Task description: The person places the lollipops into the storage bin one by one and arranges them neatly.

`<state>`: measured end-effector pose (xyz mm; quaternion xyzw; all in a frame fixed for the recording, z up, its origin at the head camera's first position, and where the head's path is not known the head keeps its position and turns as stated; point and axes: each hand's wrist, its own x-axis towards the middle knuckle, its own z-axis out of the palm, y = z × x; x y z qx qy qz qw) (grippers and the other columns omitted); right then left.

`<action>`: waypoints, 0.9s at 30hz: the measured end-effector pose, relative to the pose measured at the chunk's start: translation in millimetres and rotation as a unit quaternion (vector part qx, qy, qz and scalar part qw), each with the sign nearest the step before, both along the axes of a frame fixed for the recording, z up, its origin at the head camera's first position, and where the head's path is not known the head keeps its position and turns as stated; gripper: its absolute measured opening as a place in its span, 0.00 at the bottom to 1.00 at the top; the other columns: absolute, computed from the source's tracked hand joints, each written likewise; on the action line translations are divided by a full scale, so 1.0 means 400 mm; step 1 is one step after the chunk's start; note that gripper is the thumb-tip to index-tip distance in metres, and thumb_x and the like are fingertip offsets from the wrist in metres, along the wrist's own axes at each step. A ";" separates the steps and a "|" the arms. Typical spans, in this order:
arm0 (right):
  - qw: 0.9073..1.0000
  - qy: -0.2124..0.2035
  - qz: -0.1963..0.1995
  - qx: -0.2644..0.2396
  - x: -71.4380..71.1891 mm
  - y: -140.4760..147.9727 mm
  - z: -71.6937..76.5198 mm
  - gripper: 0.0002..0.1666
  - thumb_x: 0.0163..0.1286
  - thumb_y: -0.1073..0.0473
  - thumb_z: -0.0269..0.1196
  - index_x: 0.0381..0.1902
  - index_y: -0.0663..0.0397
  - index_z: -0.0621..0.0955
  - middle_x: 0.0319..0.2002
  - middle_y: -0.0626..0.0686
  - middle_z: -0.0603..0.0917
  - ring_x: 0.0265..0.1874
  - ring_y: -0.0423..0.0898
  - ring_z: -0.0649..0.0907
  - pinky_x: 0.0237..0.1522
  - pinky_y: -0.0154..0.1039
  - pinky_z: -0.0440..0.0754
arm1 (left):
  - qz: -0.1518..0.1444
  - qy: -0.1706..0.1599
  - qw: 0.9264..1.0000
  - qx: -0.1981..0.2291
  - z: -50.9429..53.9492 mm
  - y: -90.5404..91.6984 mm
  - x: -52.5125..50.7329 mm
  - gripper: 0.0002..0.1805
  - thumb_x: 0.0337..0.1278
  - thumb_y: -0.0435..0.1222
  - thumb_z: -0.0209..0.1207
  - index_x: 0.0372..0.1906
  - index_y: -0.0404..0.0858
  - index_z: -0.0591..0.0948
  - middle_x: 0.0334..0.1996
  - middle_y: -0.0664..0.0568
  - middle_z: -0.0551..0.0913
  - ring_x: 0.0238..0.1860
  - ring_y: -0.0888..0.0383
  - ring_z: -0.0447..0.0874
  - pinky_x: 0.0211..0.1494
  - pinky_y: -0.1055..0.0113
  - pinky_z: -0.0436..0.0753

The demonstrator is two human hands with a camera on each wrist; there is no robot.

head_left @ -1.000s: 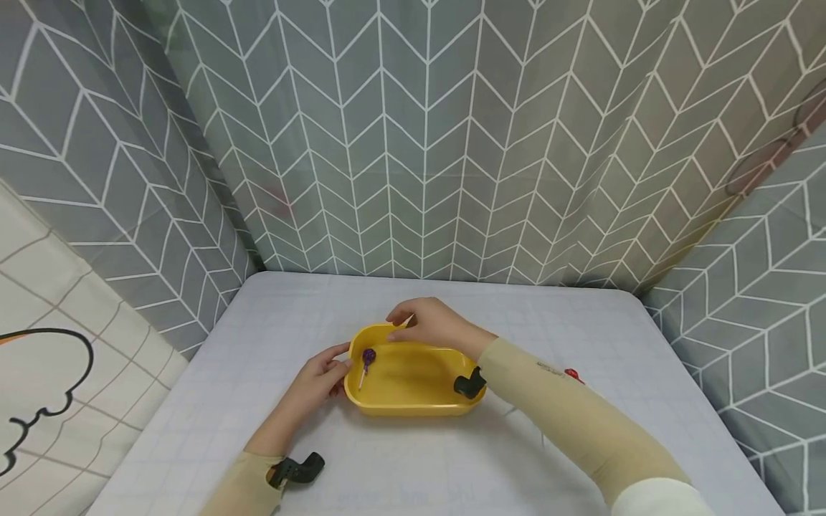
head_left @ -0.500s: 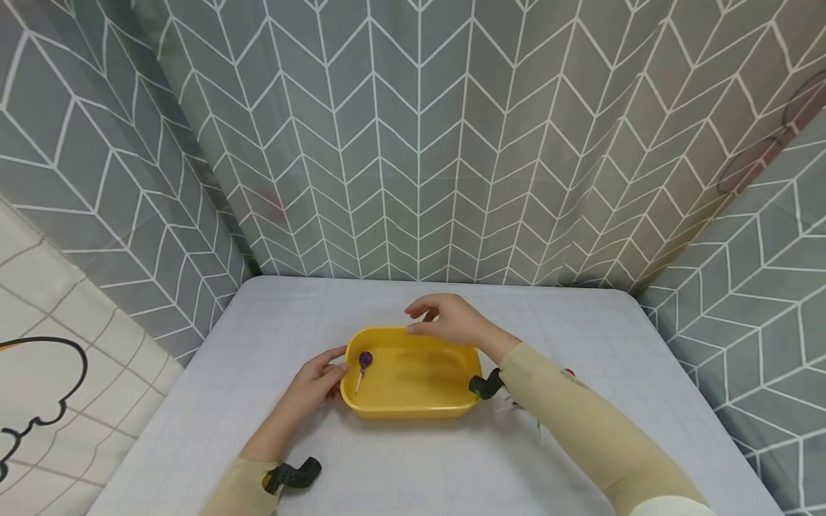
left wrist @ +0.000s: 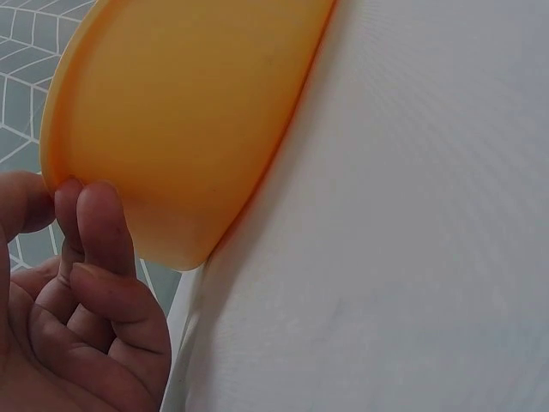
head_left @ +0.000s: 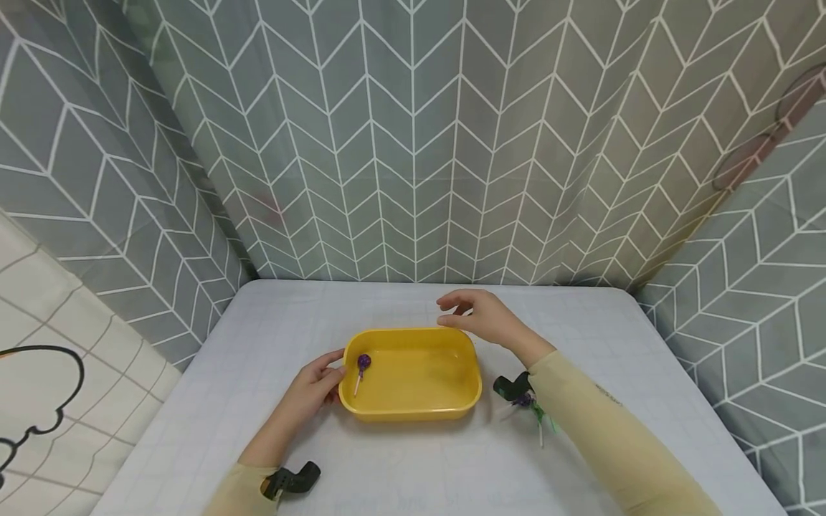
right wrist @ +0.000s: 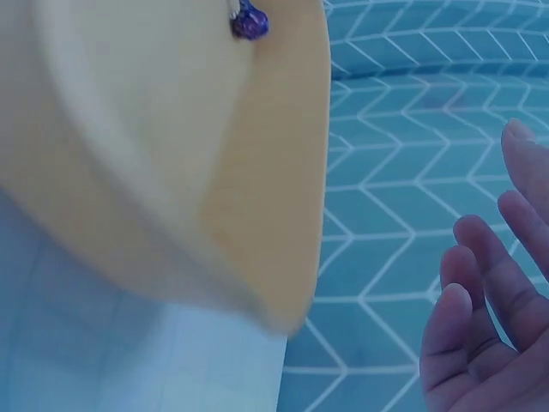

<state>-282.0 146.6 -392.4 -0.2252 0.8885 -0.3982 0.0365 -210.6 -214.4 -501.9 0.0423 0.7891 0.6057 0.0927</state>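
Observation:
A yellow plastic tray [head_left: 413, 414] stands mid-table in the head view. Inside it, near the left end, lies a purple-wrapped lollipop [head_left: 364, 362] with a white stick. My left hand [head_left: 316, 383] holds the tray's left end; the left wrist view has its thumb and fingers at the tray's rim [left wrist: 51, 129]. Beyond the tray's far right corner hovers my right hand [head_left: 484, 314], fingers loosely bent and holding nothing. In the right wrist view those fingers [right wrist: 493, 292] are apart from the tray, and the lollipop's purple head [right wrist: 250, 23] shows at the top.
Right of the tray, partly behind the right wrist's black camera [head_left: 513, 388], lie lollipops with purple and green wrappers [head_left: 533, 405]; the sleeve hides some of them. A white cloth covers the table [head_left: 400, 473]. Grey chevron curtains [head_left: 413, 143] hang behind and at the sides.
My right hand has moved right, from over the tray's far rim to beyond its far right corner. Lollipops beside the right wrist have come into view. My left hand stays at the tray.

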 end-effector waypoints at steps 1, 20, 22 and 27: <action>1.000 -0.002 -0.006 0.000 0.001 0.010 -0.001 0.24 0.61 0.40 0.70 0.54 0.39 0.83 0.50 0.44 0.84 0.43 0.42 0.81 0.44 0.42 0.81 | 0.001 -0.001 1.000 0.001 0.000 0.001 0.000 0.28 0.69 0.48 0.58 0.70 0.46 0.69 0.32 0.44 0.82 0.27 0.50 0.77 0.30 0.62 0.79; 0.997 -0.007 -0.073 0.001 0.031 0.154 -0.041 0.26 0.61 0.36 0.69 0.53 0.40 0.83 0.48 0.44 0.84 0.44 0.45 0.81 0.46 0.46 0.81 | 0.009 -0.002 1.000 -0.014 0.000 0.001 -0.001 0.29 0.68 0.50 0.59 0.69 0.47 0.70 0.31 0.44 0.83 0.27 0.50 0.77 0.29 0.63 0.78; 0.997 -0.012 -0.077 0.005 0.038 0.165 -0.043 0.25 0.62 0.37 0.69 0.53 0.39 0.83 0.48 0.44 0.83 0.44 0.45 0.81 0.47 0.47 0.81 | 0.008 -0.001 1.000 -0.014 -0.001 0.000 -0.001 0.29 0.68 0.50 0.59 0.70 0.46 0.70 0.31 0.44 0.83 0.27 0.50 0.77 0.29 0.63 0.78; 0.996 -0.018 -0.089 0.016 0.059 0.197 -0.053 0.26 0.62 0.37 0.69 0.54 0.39 0.83 0.49 0.43 0.83 0.45 0.46 0.81 0.48 0.48 0.80 | 0.007 -0.003 1.000 -0.011 -0.002 0.001 -0.001 0.29 0.68 0.49 0.58 0.70 0.46 0.69 0.31 0.44 0.83 0.27 0.50 0.77 0.30 0.63 0.79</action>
